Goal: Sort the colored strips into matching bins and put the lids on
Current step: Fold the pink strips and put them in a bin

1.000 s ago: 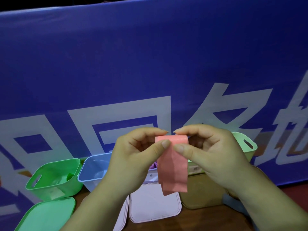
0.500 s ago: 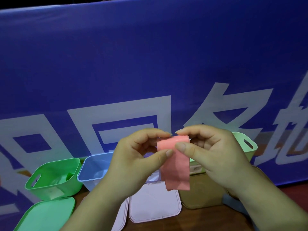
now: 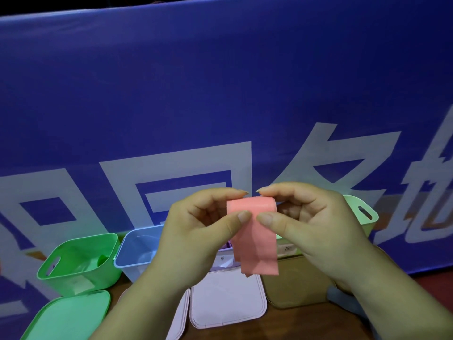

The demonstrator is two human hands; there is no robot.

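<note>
While the green bin (image 3: 78, 262) and blue bin (image 3: 137, 251) stand open along the far edge of the surface, the pink strip (image 3: 257, 244) hangs in the air above the middle of that row, folded over at its top. The left grip (image 3: 196, 231) pinches the fold between thumb and forefinger on one side. The right grip (image 3: 313, 227) pinches it likewise on the other. Sorting looks to be the step in hand, since the green lid (image 3: 66, 315) and pale pink lid (image 3: 228, 300) lie flat nearer the front edge. Next, I judge, one grip must let go while the other carries the strip down into its matching bin, which the hands largely hide.
</note>
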